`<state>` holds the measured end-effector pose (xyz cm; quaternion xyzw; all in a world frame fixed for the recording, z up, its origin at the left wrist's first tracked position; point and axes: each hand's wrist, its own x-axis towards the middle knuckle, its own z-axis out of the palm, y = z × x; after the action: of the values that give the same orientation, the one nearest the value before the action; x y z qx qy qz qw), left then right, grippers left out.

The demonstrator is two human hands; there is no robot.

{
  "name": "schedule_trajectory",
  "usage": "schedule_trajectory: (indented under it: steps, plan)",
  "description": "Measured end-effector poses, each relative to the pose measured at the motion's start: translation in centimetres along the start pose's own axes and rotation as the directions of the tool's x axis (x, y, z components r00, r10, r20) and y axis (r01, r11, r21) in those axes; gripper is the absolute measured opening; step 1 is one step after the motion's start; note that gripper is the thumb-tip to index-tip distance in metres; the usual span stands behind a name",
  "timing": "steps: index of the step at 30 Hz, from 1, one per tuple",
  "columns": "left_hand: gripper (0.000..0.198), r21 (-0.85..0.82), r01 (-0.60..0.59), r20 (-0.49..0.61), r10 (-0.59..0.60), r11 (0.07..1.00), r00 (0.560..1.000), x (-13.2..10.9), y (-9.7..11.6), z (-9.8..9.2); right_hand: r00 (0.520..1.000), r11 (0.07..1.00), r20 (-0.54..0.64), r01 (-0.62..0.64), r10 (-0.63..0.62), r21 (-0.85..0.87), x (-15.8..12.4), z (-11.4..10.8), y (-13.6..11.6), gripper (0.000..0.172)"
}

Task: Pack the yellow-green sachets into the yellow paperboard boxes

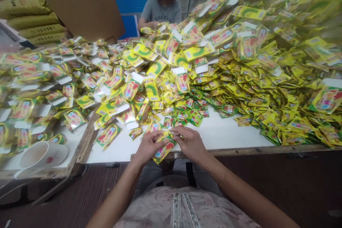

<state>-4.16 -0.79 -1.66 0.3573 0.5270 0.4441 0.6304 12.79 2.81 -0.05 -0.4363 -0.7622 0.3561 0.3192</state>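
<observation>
Over the table's front edge, my left hand (149, 146) is closed around a small printed carton (163, 153), yellow and green with red pictures and lettering. The carton is tilted, its upper end pointing away from me. My right hand (188, 141) pinches at the upper right end of this carton, and its fingertips hide part of that end. Just beyond my hands lie green sachets (196, 117) and a single yellow sachet (135, 133). Another carton (108, 136) rests on the white tabletop left of my left hand.
A large heap of yellow sachets (248, 89) covers the right side. Cartons with white flaps up (130, 87) pile across the middle and left. A white mug (44, 155) stands at the front left. Across the table sits a person (162, 10). Yellow sacks (34, 19) are stacked behind.
</observation>
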Motion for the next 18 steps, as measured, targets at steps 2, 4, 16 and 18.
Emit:
schedule_trajectory:
  steps: [2, 4, 16, 18]
  plan:
    - [0.038, 0.001, 0.009, 0.024, -0.009, 1.0, 1.0, 0.0, 0.2, 0.2, 0.992, 0.996, 0.11, -0.068, 0.061, 0.062, -0.4, -0.5, -0.3, 0.02]
    - [0.037, -0.02, 0.037, 0.074, -0.036, 0.999, 0.997, 0.1, 0.4, 0.2, 0.968, 0.974, 0.227, -0.151, 0.111, 0.166, -0.7, -0.9, -0.6, 0.023]
    - [0.041, 0.219, 0.096, 0.058, -0.111, 0.971, 0.992, -1.0, 3.4, -1.3, 0.947, 0.812, 0.133, -0.318, 0.291, 0.49, 0.7, 0.5, 0.8, 0.047]
    - [0.047, 0.384, 0.08, -0.207, 0.002, 0.92, 0.978, -1.7, 7.3, -4.9, 0.952, 0.904, -0.04, -0.273, 0.303, 0.329, 1.0, -0.6, 1.6, 0.03]
